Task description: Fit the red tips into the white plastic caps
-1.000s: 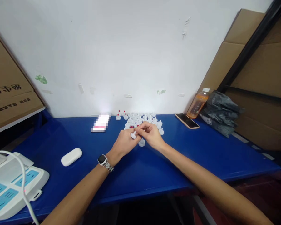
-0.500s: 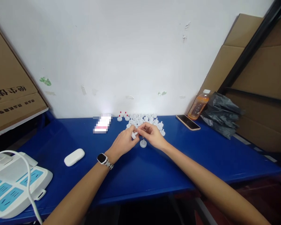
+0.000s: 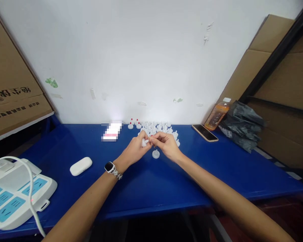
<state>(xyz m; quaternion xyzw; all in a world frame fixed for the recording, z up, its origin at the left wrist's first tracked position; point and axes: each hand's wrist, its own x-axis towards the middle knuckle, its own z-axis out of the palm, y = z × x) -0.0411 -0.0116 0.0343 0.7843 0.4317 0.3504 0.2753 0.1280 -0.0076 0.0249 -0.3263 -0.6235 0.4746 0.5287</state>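
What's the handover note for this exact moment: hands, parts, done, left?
Left hand: pinching a small white cap.
Right hand: fingertips meet the same cap; what it holds is too small to tell.
Parts: one loose cap lies on the blue table just below the hands; cap pile behind them by the wall.
Done: a few red-tipped caps stand left of the pile.
Left: most of the pile looks plain white.

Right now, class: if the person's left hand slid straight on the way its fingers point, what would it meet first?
The left hand points toward the right hand; it would likely meet those fingers almost at once, over the small white cap pinched between them.
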